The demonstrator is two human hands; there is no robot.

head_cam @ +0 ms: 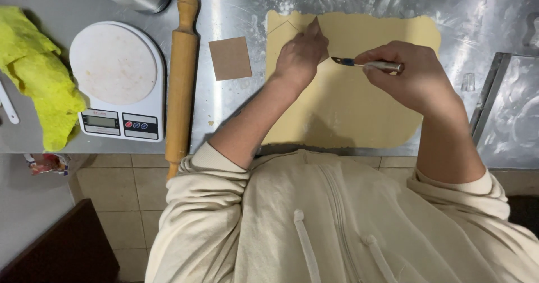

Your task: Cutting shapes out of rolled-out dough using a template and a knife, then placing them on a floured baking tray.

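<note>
Pale yellow dough (359, 109), rolled thin, lies flat on the steel counter (236, 109) right at the person's chest, and it looks soft enough that a dragged blade could tear or stretch it instead of cutting clean. The right hand (412, 81) is clenched around a small craft knife (368, 65), its tip pointing toward the left hand (300, 56), so a slip might nick those fingers. That left hand presses down on the sheet with fingers mostly together, near a cut line at the far corner; whether a template sits under it I cannot tell. A brown card square (230, 58) lies just beside the sheet. Further left stand a wooden rolling pin (181, 78), a white kitchen scale (119, 81) and a yellow cloth (39, 75).
</note>
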